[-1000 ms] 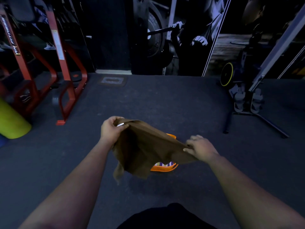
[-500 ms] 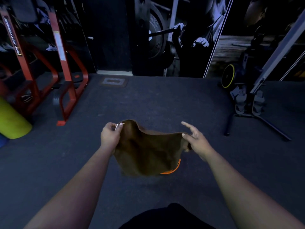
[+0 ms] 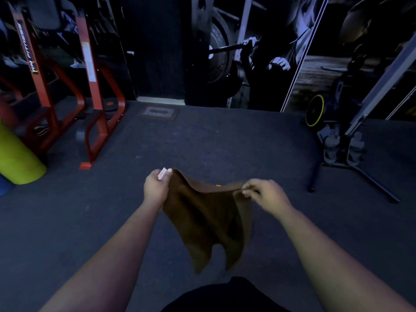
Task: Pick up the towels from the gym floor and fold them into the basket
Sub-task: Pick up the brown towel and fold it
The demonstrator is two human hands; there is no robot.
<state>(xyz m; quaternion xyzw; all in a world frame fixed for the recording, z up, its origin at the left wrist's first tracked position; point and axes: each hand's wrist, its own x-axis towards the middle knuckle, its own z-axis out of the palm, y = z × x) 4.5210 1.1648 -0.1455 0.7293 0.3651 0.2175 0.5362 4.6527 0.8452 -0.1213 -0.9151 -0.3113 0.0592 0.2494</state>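
Note:
A brown towel (image 3: 209,217) hangs in the air in front of me, stretched between both hands. My left hand (image 3: 156,188) grips its upper left corner, where a small white tag sticks up. My right hand (image 3: 265,194) pinches the upper right corner. The towel's lower part droops in two points towards the floor. The orange basket (image 3: 218,185) sits on the floor behind the towel; only a sliver of its rim shows above the towel's top edge.
Dark rubber floor (image 3: 225,143) spreads all around. A red steel rack (image 3: 94,104) and a yellow-green roller (image 3: 18,158) stand at the left. A machine on a black tripod base (image 3: 351,158) stands at the right. A wall mural closes the back.
My right hand, open with spread fingers half a second ago, now pinches the towel's right corner. The towel has been lifted and spread wider, and it now covers nearly all of the basket.

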